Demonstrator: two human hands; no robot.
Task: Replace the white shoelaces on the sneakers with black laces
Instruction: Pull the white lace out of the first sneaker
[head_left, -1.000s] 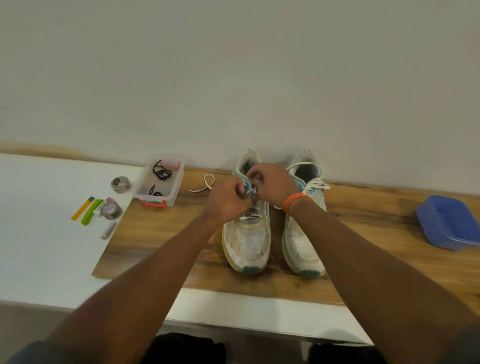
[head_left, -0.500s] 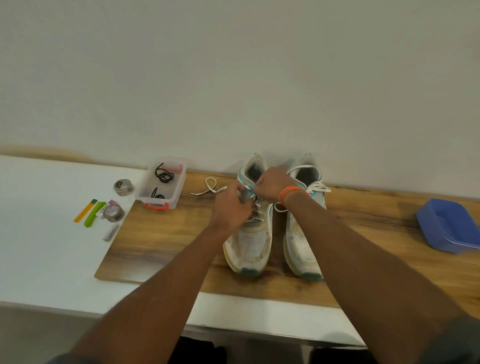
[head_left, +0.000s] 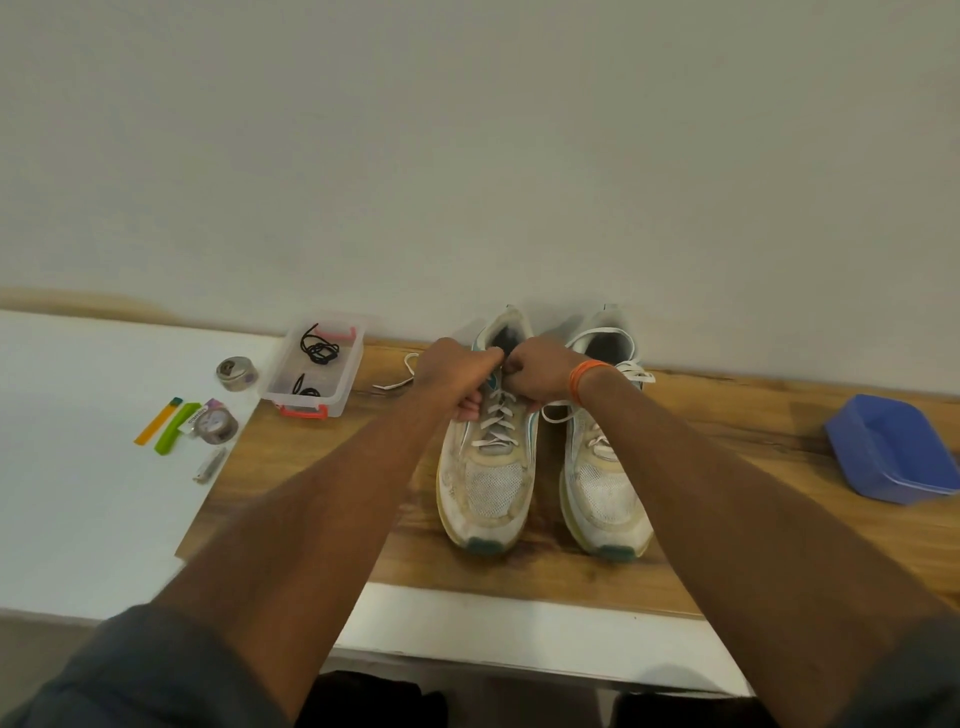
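Black laces (head_left: 318, 349) sit in clear box (head_left: 311, 365), left of sneakers. Left hand (head_left: 456, 375) and right hand (head_left: 535, 375), fingers curled, pinch white lace (head_left: 496, 422) atop left sneaker (head_left: 488, 467); right sneaker (head_left: 605, 467) beside.

top eyelets of left sneaker (head_left: 491, 470) hidden behind both hands, grip on white lace (head_left: 497, 422) unclear, blue tray (head_left: 889, 451) cut off at right edge, tape roll (head_left: 214, 426) label too small to read
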